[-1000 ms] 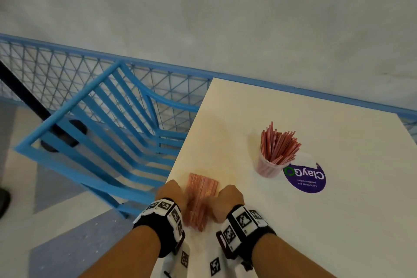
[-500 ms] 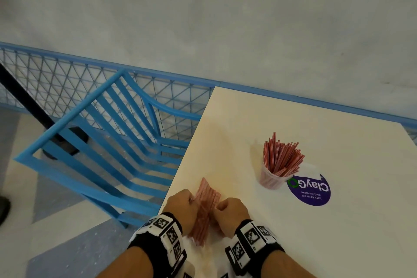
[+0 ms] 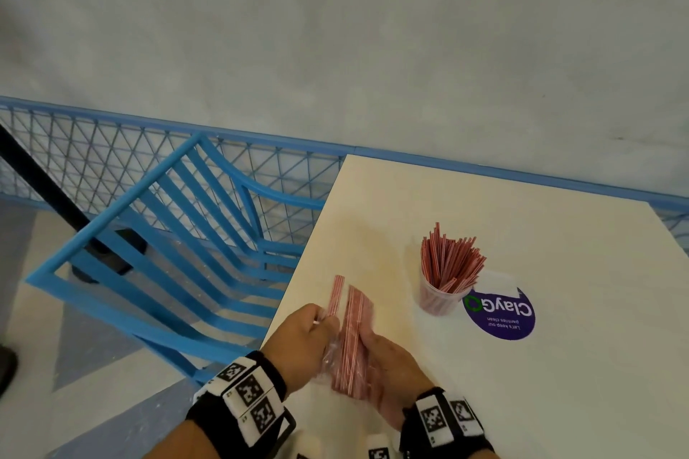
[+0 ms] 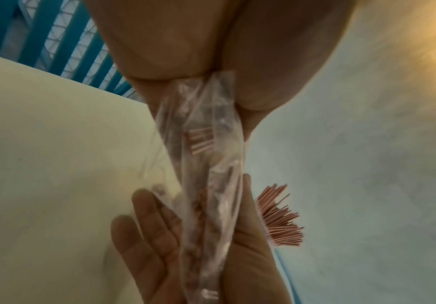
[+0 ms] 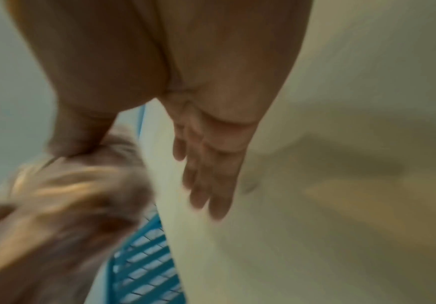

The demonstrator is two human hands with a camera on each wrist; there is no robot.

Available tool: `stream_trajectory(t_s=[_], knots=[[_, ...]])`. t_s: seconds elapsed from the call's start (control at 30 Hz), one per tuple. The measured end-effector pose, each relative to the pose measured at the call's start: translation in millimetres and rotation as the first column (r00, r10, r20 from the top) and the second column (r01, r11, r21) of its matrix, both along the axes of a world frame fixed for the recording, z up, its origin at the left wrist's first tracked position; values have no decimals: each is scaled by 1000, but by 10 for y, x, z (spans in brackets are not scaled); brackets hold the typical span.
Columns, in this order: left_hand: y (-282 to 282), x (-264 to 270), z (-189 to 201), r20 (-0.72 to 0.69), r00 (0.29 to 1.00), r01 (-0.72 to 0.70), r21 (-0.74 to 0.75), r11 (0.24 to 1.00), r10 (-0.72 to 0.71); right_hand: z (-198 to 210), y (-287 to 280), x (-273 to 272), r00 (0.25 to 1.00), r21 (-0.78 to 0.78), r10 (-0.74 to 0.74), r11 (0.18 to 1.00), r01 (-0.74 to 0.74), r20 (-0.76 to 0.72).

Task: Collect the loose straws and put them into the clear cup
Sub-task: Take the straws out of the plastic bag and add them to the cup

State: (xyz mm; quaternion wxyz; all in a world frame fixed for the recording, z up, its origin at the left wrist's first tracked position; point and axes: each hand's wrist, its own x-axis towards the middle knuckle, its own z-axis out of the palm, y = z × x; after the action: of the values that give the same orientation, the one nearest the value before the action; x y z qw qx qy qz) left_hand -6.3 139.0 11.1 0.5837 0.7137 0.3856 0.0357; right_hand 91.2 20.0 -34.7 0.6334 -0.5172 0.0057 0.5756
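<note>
Near the table's front left edge, both hands hold a bundle of red-and-white straws [image 3: 352,339] in a clear plastic wrapper [image 4: 206,164] just above the table. My left hand [image 3: 309,332] pinches a few straws [image 3: 335,294] together with the wrapper's edge, drawn slightly left of the bundle. My right hand [image 3: 384,361] holds the bundle across its straight fingers [image 4: 157,236], thumb on the other side. The right wrist view is blurred. The clear cup [image 3: 440,300], packed with straws [image 3: 447,261], stands upright to the right, beyond the hands.
A cream table [image 3: 522,384] carries a purple round sticker [image 3: 499,313] beside the cup. A blue slatted chair [image 3: 167,253] stands close to the table's left edge, with a blue mesh fence [image 3: 93,156] and a grey wall behind.
The hands have raised the bundle off the table and turned it more upright. The left hand has drawn a few straws away to the left of the bundle.
</note>
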Motion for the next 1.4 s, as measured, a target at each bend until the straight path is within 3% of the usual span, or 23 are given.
stream_trajectory(t_s=[0.1,0.2,0.33,0.4,0.43,0.53,0.6,0.67,0.7,0.83,0.93,1.0,1.07,1.13,1.27,1.33,1.4], knots=[[-24,-38,69,60,998,-24,-107,994,30,145,-83,-25,996,124,-33,991,43,-82],[-62,-72,86,68,998,1,-88,996,5,272,-136,13,996,136,-73,988,79,-49],[-157,-58,54,10,1000,-23,5,1000,23,377,-206,86,993,-28,-56,998,60,108],[-237,-23,66,23,995,-94,-130,987,97,455,-216,101,952,-148,-13,987,61,307],[-290,0,104,25,989,-137,-256,957,148,495,-213,107,898,-211,38,975,63,439],[-399,47,168,-12,958,-244,-555,795,286,745,-236,47,629,-316,272,948,-44,728],[-427,64,136,20,941,-208,-754,623,339,976,-248,-57,424,-353,434,899,-260,795],[-426,63,109,12,931,-163,-879,448,364,1116,-284,-138,206,-450,565,789,-419,799],[-418,53,114,-3,929,-162,-903,399,370,1160,-317,-163,144,-483,593,753,-447,792],[-443,8,268,55,913,-105,-925,365,403,1291,-460,-161,59,-504,543,809,-302,837],[-463,-6,331,126,902,-61,-909,412,412,1408,-512,-149,-169,-616,592,747,-251,788],[-465,0,354,141,905,-37,-914,403,402,1466,-488,-156,-371,-725,626,635,-267,686],[-467,16,369,134,913,-40,-911,411,385,1482,-457,-182,-506,-818,650,521,-246,566],[-455,25,360,136,925,-33,-902,430,356,1522,-438,-216,-578,-849,635,478,-227,512],[-488,-20,322,139,931,-15,-909,417,337,1778,-471,-193,-509,-795,620,542,-272,597],[-554,-45,316,156,926,11,-921,389,345,1953,-400,-61,-570,-786,569,565,-253,592],[-634,-63,334,164,931,33,-928,372,325,2126,-243,163,-546,-731,535,640,-237,645]])
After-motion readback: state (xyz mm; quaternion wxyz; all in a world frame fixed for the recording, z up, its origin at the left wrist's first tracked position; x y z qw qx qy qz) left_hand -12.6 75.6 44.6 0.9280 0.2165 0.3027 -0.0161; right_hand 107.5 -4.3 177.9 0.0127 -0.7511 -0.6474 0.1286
